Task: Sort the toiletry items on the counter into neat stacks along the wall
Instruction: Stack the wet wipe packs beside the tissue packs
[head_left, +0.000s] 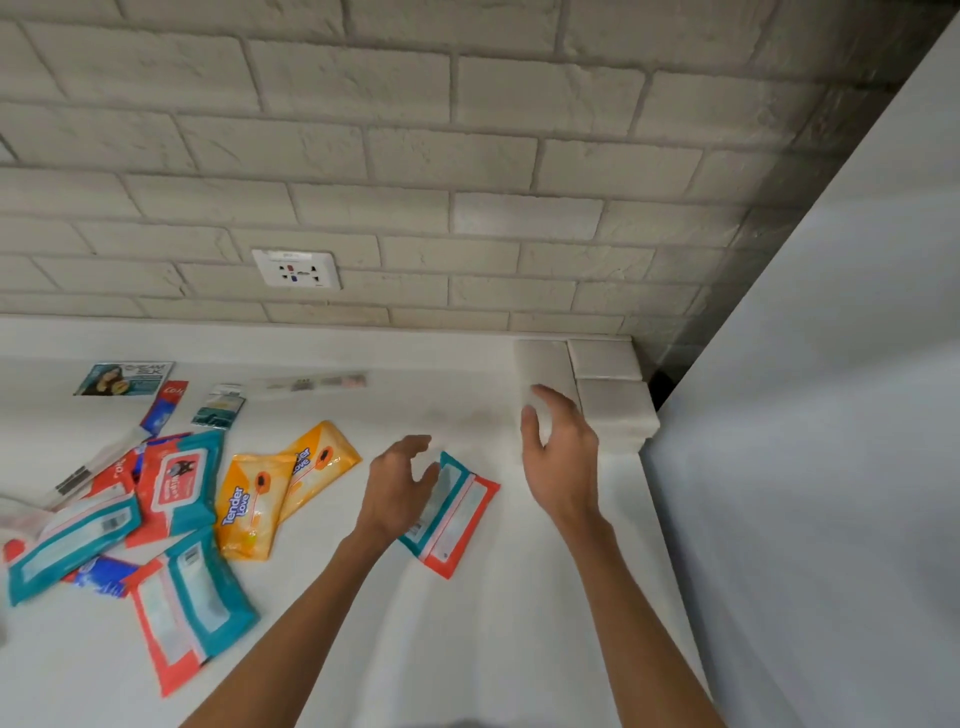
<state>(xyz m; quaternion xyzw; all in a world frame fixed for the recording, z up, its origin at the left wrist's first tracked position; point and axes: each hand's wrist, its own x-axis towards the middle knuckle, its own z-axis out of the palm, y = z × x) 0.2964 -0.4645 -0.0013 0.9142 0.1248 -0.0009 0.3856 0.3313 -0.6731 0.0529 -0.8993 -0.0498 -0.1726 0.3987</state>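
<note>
My left hand hovers open, fingers spread, over the left end of a teal-and-coral wipes pack lying alone on the white counter. My right hand is open too, its fingertips at a stack of white soap bars in the corner by the wall; whether it touches them I cannot tell. Further left lie two orange Tender Love packs and several teal-and-coral wipes packs in a loose heap, with toothpaste tubes and sachets behind.
A white brick wall with a power socket runs along the back of the counter. A tall pale panel closes off the right side, just past the soap stack.
</note>
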